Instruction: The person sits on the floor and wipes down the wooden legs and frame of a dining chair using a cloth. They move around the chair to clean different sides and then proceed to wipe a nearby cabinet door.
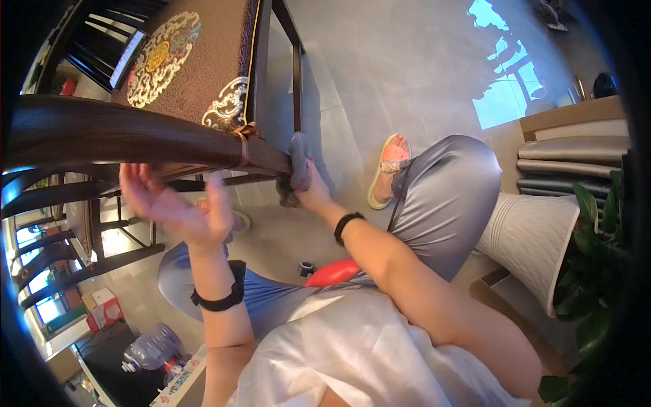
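Observation:
A dark wooden chair [129, 130] with a brown brocade cushion [224, 51] stands at the upper left. My right hand [313, 186] is closed on a grey cloth [299, 157], which it presses around the end of the chair's dark rail. My left hand [178, 211] is smeared by motion just under the curved wooden rail. Its fingers and thumb are apart, with nothing seen between them; whether it touches the wood I cannot tell. Brown cushion ties [244, 139] are knotted around the rail between my hands.
My bent knees flank the work. A white ribbed planter [532, 237] with green leaves [590, 271] is close at the right, beside stacked cushions [569, 150]. More dark chairs [51, 254] stand at left. A clear plastic bottle [154, 346] and a red-and-white box [103, 308] are lower left.

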### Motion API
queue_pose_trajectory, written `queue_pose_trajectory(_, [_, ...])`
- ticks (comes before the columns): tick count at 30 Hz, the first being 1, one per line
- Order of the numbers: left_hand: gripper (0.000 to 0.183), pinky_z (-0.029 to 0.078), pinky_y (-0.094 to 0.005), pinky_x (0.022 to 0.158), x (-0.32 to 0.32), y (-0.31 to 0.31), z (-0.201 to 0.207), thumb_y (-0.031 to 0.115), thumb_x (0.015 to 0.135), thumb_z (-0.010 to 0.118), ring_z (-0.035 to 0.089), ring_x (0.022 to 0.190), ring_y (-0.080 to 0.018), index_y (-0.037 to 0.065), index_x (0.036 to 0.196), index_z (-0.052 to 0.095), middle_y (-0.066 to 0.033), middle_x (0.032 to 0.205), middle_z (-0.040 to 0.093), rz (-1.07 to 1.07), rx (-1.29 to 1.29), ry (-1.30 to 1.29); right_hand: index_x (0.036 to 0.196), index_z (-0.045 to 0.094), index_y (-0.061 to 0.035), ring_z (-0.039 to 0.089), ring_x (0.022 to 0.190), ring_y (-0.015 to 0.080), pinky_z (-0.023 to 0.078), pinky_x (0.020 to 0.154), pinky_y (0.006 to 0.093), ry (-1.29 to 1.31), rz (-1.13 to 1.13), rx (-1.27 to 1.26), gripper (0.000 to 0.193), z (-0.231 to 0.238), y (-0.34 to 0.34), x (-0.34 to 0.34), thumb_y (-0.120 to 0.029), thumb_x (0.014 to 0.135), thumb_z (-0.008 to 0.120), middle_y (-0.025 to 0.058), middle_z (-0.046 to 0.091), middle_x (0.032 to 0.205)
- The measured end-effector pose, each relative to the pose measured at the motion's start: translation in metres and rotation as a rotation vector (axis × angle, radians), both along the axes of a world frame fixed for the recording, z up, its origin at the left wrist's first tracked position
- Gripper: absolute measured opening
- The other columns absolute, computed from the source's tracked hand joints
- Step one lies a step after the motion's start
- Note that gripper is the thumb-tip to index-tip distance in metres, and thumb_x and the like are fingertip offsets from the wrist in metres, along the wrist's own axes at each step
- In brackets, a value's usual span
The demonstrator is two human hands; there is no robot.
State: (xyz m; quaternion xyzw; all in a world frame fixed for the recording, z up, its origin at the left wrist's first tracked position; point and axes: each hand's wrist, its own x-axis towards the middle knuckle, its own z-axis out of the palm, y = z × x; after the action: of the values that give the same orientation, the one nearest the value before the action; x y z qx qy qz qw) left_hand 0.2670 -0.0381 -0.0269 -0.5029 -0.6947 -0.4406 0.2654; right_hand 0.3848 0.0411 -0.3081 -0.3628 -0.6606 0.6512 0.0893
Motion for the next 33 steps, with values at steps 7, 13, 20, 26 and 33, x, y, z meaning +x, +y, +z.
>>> queue_pose_trajectory(7, [0.089,0.013,-0.0453,0.118,0.048,0.004,-0.082,0.009,0.077,0.073,0.028,0.135,-0.0316,-0.001,0.143,0.015,-0.0193,0.144,0.025,0.123,-0.013,-0.202,0.142,0.041,-0.0157,0.054,0.118,0.0343,0.043,0.098,0.0395,0.164,-0.546,-0.127,0.065,-0.035,0.057,-0.034,-0.030,0.085,0.068,0.0224,0.055,0.128])
queue_pose_trajectory(13, [0.091,0.022,-0.0450,0.112,0.054,0.025,-0.108,0.011,0.075,0.080,0.031,0.128,-0.0324,-0.001,0.138,0.016,-0.0191,0.136,0.028,0.228,0.064,-0.650,0.135,0.050,-0.0244,0.053,0.113,0.0459,0.045,0.097,0.0459,-0.088,0.456,0.405,0.050,-0.121,0.088,-0.066,-0.038,0.089,0.063,0.0276,0.054,0.124])
queue_pose_trajectory(20, [0.096,0.041,-0.0438,0.103,0.018,0.023,-0.072,0.036,0.078,0.080,0.049,0.120,-0.0312,-0.007,0.140,0.021,-0.0229,0.136,0.040,0.165,0.076,-0.605,0.128,0.054,-0.0236,0.064,0.099,0.0386,0.052,0.084,0.0485,-0.091,0.669,0.598,0.042,-0.099,0.137,-0.100,-0.043,0.091,0.057,0.0183,0.066,0.106])
queue_pose_trajectory(26, [0.106,0.036,-0.0465,0.105,0.032,0.023,-0.110,0.057,0.072,0.077,0.045,0.122,-0.0323,-0.006,0.143,0.030,-0.0216,0.133,0.044,0.347,-0.113,-0.389,0.122,0.057,-0.0203,0.063,0.097,0.0408,0.051,0.082,0.0505,-0.183,0.471,0.686,0.035,-0.077,0.220,-0.179,-0.039,0.093,0.055,0.0202,0.066,0.103])
queue_pose_trajectory(33, [0.104,0.029,-0.0502,0.109,0.043,0.016,-0.133,0.061,0.070,0.074,0.040,0.126,-0.0360,0.002,0.145,0.031,-0.0178,0.140,0.040,0.552,-0.755,0.050,0.124,0.057,-0.0216,0.063,0.103,0.0372,0.052,0.085,0.0477,-0.189,0.223,0.798,0.036,-0.108,0.343,-0.286,-0.041,0.094,0.055,0.0171,0.067,0.108])
